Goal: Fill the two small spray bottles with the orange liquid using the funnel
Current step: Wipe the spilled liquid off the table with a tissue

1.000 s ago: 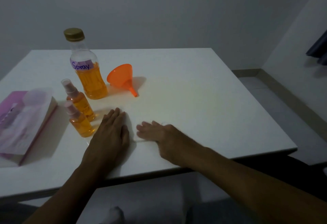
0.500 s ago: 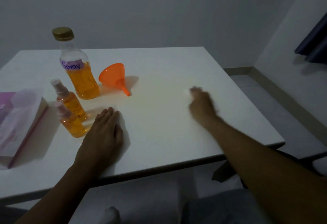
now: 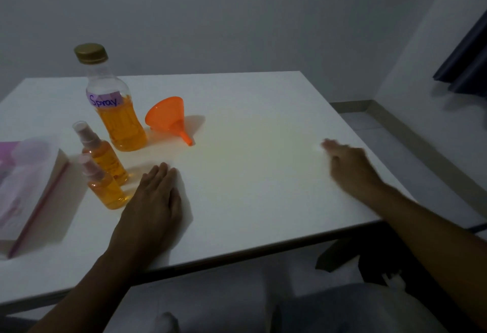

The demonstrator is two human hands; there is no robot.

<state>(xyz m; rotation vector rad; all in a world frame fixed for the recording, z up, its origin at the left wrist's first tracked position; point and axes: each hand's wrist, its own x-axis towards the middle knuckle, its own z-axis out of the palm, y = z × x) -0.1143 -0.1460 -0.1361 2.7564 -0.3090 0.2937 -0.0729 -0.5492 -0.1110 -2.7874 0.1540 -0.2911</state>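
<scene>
Left hand [image 3: 155, 201] flat beside spray bottles [image 3: 105, 190] | right hand [image 3: 350, 166] blurred, grip unclear | pink box [image 3: 26, 188] far left

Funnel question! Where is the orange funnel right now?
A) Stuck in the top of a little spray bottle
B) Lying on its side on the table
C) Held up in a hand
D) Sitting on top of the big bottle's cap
B: the orange funnel lies tipped on its side on the white table, with its narrow spout resting on the tabletop.
</scene>
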